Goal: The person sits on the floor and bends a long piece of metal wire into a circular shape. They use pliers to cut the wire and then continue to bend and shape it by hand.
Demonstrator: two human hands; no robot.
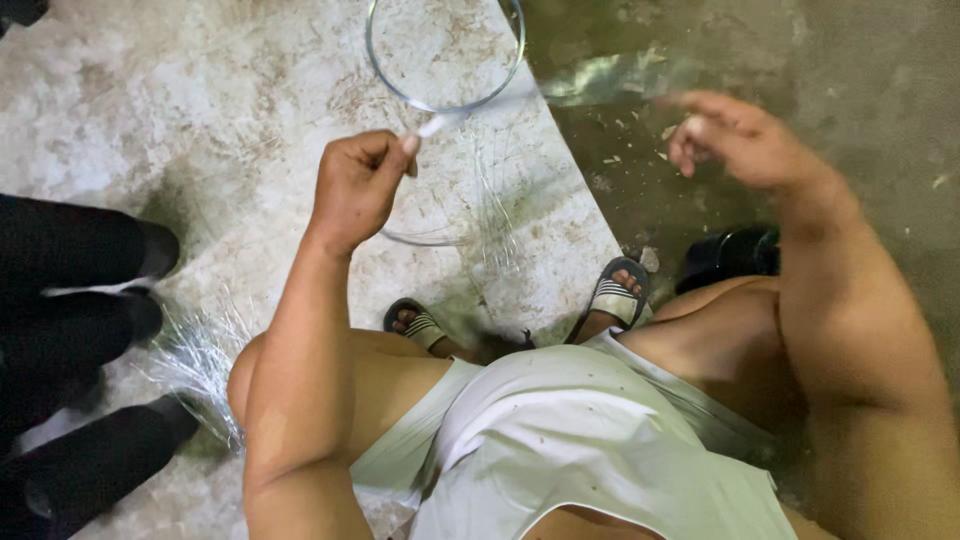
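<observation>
The left hand (358,185) is pinching a thin clear plastic strip (440,122) looping into a ring beyond it. The right hand (735,140) is blurring, fingers loosely curled, grip indiscernible. Strip is looking light, springy, slippery; best pinched flat near its end.

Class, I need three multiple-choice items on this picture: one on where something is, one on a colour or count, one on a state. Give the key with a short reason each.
1. Where does the metal ring show?
A. above the left hand
B. under the sandals
C. behind the black cylinders

2. How many sandalled feet show?
A. one
B. two
C. four

3. How is the left hand?
A. flat and open
B. closed on a thin strip
C. resting on a knee

Key: 1 A, the ring lies near the top edge, beyond the fist. 2 B, a left sandal and a right sandal. 3 B, the fingers pinch the thin strip.
</observation>
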